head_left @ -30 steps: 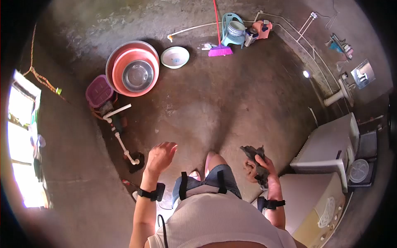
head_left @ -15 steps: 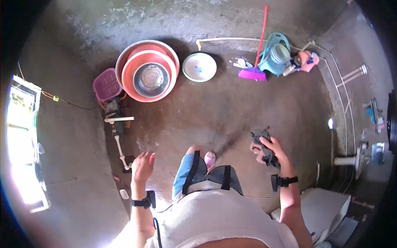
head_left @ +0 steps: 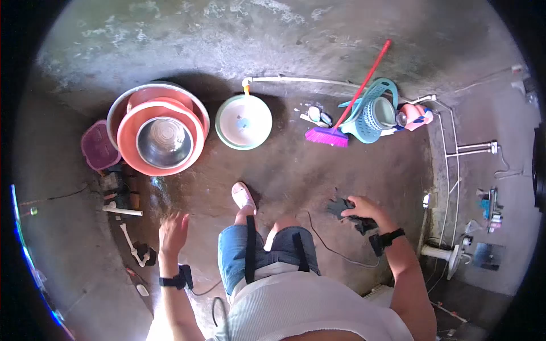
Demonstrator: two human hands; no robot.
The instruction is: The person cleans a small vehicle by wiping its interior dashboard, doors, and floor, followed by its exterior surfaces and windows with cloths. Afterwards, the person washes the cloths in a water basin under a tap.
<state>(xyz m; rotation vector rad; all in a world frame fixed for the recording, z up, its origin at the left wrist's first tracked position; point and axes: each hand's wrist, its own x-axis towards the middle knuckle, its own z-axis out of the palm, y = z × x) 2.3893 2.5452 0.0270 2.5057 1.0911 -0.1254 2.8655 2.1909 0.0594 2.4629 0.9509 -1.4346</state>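
Note:
My right hand point(head_left: 364, 208) is closed around a crumpled dark grey cloth point(head_left: 340, 207), whose ragged ends stick out past my fingers on both sides. It is held above the floor, to the right of my legs. On the other side, my left hand point(head_left: 173, 234) is raised with its fingers stretched out and nothing in it. A black band with a small box is strapped to each wrist, and a cable trails from each.
Nested orange basins with a metal bowl point(head_left: 165, 142) stand ahead left, beside a purple basin point(head_left: 100, 145). A white-green basin point(head_left: 244, 122) sits under a tap. A purple broom point(head_left: 327, 136) leans near a blue chair point(head_left: 364, 128). A sink point(head_left: 453, 259) is at right.
I have stepped forward, and the basins, broom and chair appear nearer. My right hand has moved slightly left with the cloth still in it. My left hand stays raised without anything.

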